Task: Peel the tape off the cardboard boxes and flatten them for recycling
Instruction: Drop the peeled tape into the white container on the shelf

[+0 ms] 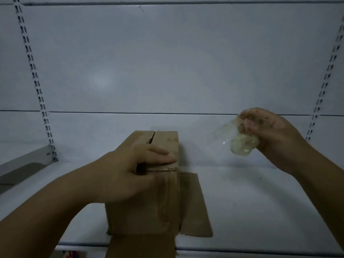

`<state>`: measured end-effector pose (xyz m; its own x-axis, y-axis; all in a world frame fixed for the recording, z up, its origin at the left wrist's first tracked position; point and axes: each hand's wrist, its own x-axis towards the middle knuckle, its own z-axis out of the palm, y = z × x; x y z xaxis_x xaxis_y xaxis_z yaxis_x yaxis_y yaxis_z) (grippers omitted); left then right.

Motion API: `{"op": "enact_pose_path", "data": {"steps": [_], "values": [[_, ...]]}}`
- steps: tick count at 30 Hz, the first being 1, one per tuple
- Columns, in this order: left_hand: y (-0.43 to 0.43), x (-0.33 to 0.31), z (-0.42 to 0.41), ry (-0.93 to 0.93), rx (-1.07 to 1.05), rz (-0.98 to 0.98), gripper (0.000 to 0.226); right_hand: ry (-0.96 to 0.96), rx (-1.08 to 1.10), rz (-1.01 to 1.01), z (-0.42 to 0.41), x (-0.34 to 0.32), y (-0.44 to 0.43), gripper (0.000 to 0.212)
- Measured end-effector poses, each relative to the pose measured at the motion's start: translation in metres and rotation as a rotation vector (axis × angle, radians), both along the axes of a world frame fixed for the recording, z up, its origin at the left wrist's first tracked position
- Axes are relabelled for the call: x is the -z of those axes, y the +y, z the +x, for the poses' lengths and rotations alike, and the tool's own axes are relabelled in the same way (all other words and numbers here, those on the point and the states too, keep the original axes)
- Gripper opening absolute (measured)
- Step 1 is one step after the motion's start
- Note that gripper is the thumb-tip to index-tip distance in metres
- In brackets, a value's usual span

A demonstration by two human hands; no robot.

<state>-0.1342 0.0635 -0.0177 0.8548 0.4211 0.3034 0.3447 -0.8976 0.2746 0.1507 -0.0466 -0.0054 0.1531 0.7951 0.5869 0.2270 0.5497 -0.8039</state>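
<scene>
A brown cardboard box (pixel 149 205) stands on a white shelf, its top flaps meeting at a seam toward the back. Two bottom flaps lie spread out, one toward me and one to the right. My left hand (pixel 134 168) rests on the box's top near edge, fingers laid over the top and thumb down the front face. My right hand (pixel 270 131) is raised to the right of the box and pinches a crumpled wad of clear tape (pixel 242 144), with a loose clear strip trailing to its left.
The white shelf (pixel 251 202) runs left to right with a pale back panel behind it. Slotted uprights stand at the left (pixel 35 79) and the right (pixel 323 82). A grey shelf bracket (pixel 24 164) juts out at the far left.
</scene>
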Motion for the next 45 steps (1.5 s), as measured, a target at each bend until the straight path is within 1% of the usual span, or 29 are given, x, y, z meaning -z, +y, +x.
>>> {"op": "enact_pose_path", "data": {"steps": [1, 2, 3, 5, 6, 7, 9, 11, 12, 14, 15, 16, 17, 18, 19, 20, 21, 23, 25, 28, 29, 30, 32, 33, 35, 37, 41, 42, 45], "values": [[-0.002, -0.003, 0.004, -0.038, 0.022, 0.029, 0.042, 0.042, 0.031, 0.019, 0.004, 0.000, -0.003, 0.047], [-0.005, -0.005, 0.010, -0.153, 0.059, 0.053, 0.039, 0.063, 0.064, 0.023, 0.005, 0.000, -0.007, 0.040], [-0.015, -0.008, 0.018, -0.353, 0.083, 0.032, 0.038, 0.070, 0.109, 0.023, 0.004, 0.001, -0.010, 0.030], [-0.045, -0.013, 0.041, -0.761, 0.066, -0.198, 0.036, 0.061, 0.228, 0.046, -0.005, 0.004, -0.013, 0.021], [-0.058, -0.015, 0.057, -0.903, 0.048, -0.350, 0.037, 0.046, 0.280, 0.075, -0.011, 0.004, -0.014, 0.020], [-0.071, -0.015, 0.076, -0.963, 0.034, -0.541, 0.042, 0.008, 0.338, 0.103, -0.016, 0.005, -0.014, 0.019], [-0.079, -0.019, 0.113, -0.890, 0.123, -0.980, 0.055, -0.176, 0.471, 0.120, -0.026, 0.006, -0.017, 0.024], [-0.082, -0.023, 0.142, -0.767, 0.238, -1.346, 0.071, -0.480, 0.548, 0.084, -0.035, 0.011, -0.020, 0.036], [-0.083, -0.023, 0.152, -0.755, 0.290, -1.443, 0.065, -0.632, 0.566, 0.075, -0.036, 0.015, -0.023, 0.042], [-0.080, -0.018, 0.167, -0.777, 0.282, -1.486, 0.034, -0.799, 0.572, -0.024, -0.035, 0.020, -0.028, 0.050], [-0.076, -0.017, 0.174, -0.785, 0.271, -1.535, 0.029, -0.815, 0.564, -0.111, -0.030, 0.021, -0.033, 0.056], [-0.072, -0.015, 0.179, -0.813, 0.267, -1.617, 0.031, -0.741, 0.509, -0.170, -0.027, 0.019, -0.039, 0.063], [-0.066, -0.012, 0.182, -0.874, 0.252, -1.706, 0.031, -0.568, 0.428, -0.164, -0.025, 0.015, -0.046, 0.067], [-0.061, -0.010, 0.186, -0.949, 0.233, -1.781, 0.028, -0.361, 0.374, -0.102, -0.023, 0.010, -0.053, 0.067], [-0.058, -0.009, 0.187, -0.998, 0.204, -1.816, 0.023, -0.195, 0.376, -0.021, -0.019, 0.007, -0.060, 0.064], [-0.058, -0.006, 0.187, -1.007, 0.177, -1.816, 0.019, -0.133, 0.447, 0.044, -0.016, 0.005, -0.068, 0.057], [-0.060, -0.003, 0.189, -0.984, 0.170, -1.809, 0.017, -0.168, 0.563, 0.083, -0.015, 0.005, -0.074, 0.045], [-0.066, 0.002, 0.194, -0.914, 0.191, -1.831, 0.020, -0.342, 0.753, 0.059, -0.014, 0.011, -0.083, 0.026], [-0.073, 0.003, 0.195, -0.797, 0.280, -1.922, 0.037, -0.464, 0.797, 0.000, -0.013, 0.021, -0.089, 0.023], [-0.077, 0.005, 0.198, -0.592, 0.409, -2.012, 0.068, -0.465, 0.823, -0.105, -0.007, 0.031, -0.106, 0.018], [-0.079, 0.005, 0.199, -0.538, 0.437, -2.044, 0.069, -0.456, 0.850, -0.134, -0.003, 0.032, -0.113, 0.017], [-0.083, 0.005, 0.201, -0.506, 0.468, -2.080, 0.061, -0.446, 0.891, -0.165, 0.001, 0.033, -0.120, 0.016], [-0.094, 0.005, 0.208, -0.490, 0.499, -2.139, 0.036, -0.439, 1.017, -0.241, 0.011, 0.037, -0.132, 0.013], [-0.100, 0.007, 0.213, -0.494, 0.486, -2.149, 0.032, -0.436, 1.092, -0.291, 0.017, 0.040, -0.139, 0.013], [-0.110, 0.016, 0.226, -0.491, 0.466, -2.137, 0.040, -0.455, 1.211, -0.429, 0.030, 0.047, -0.157, 0.019], [-0.121, 0.029, 0.237, -0.428, 0.500, -2.060, 0.049, -0.515, 1.275, -0.602, 0.039, 0.053, -0.181, 0.027], [-0.136, 0.047, 0.247, -0.376, 0.589, -1.923, 0.063, -0.776, 1.284, -0.884, 0.053, 0.062, -0.222, 0.034], [-0.140, 0.050, 0.249, -0.371, 0.614, -1.908, 0.061, -0.811, 1.283, -0.916, 0.057, 0.063, -0.228, 0.034], [-0.157, 0.062, 0.260, -0.336, 0.656, -1.849, 0.042, -0.880, 1.275, -0.942, 0.072, 0.070, -0.242, 0.034]]}}
